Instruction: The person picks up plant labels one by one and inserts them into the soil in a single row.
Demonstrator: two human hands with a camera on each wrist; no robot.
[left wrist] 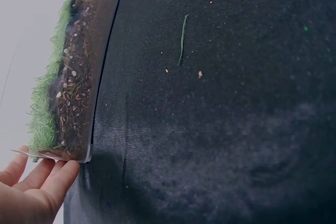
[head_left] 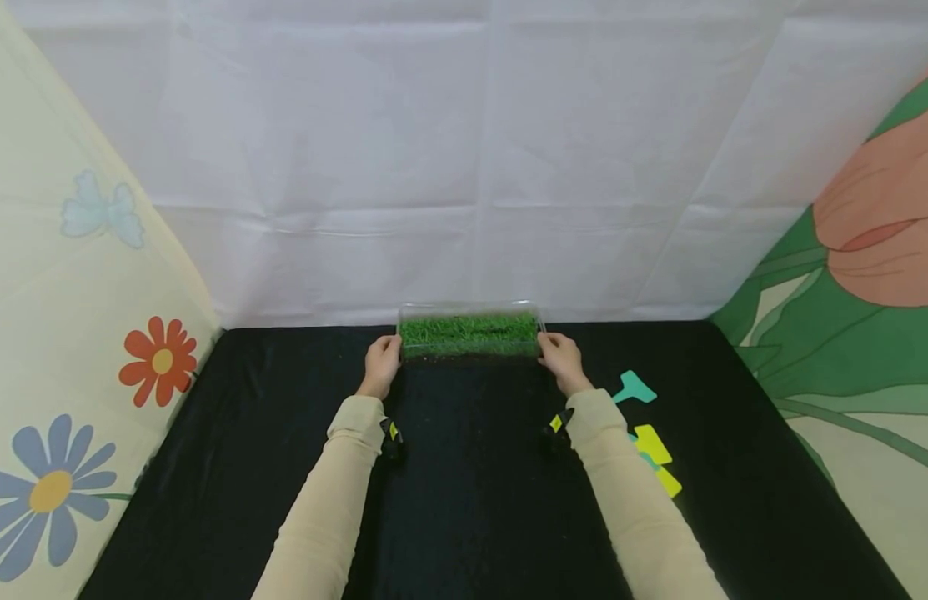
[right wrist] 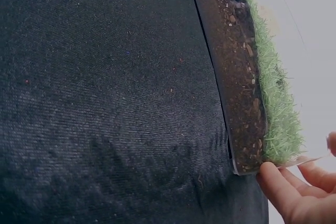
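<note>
Showing a clear plastic tray (right wrist: 237, 170) of dark brown soil (right wrist: 239, 85) topped with green grass (right wrist: 275, 103), lying on a black woven cloth (right wrist: 105, 103) and running from the top edge down to the lower right. Touching the tray's near corner: fingertips (right wrist: 270, 174) of the right hand (right wrist: 299, 195), fingers lying fairly straight under the thin rim. Beyond the grass, a plain pale backdrop (right wrist: 315, 35).

I seem to be in a makeshift recording booth, not a lived-in room. A creased white sheet (head_left: 464, 158) hangs as the far wall. A pale flower-print cloth (head_left: 73, 333) closes the left side, and a cloth with a large tulip (head_left: 869, 275) closes the right. The table is under a plain black cloth (head_left: 464, 500).
</note>
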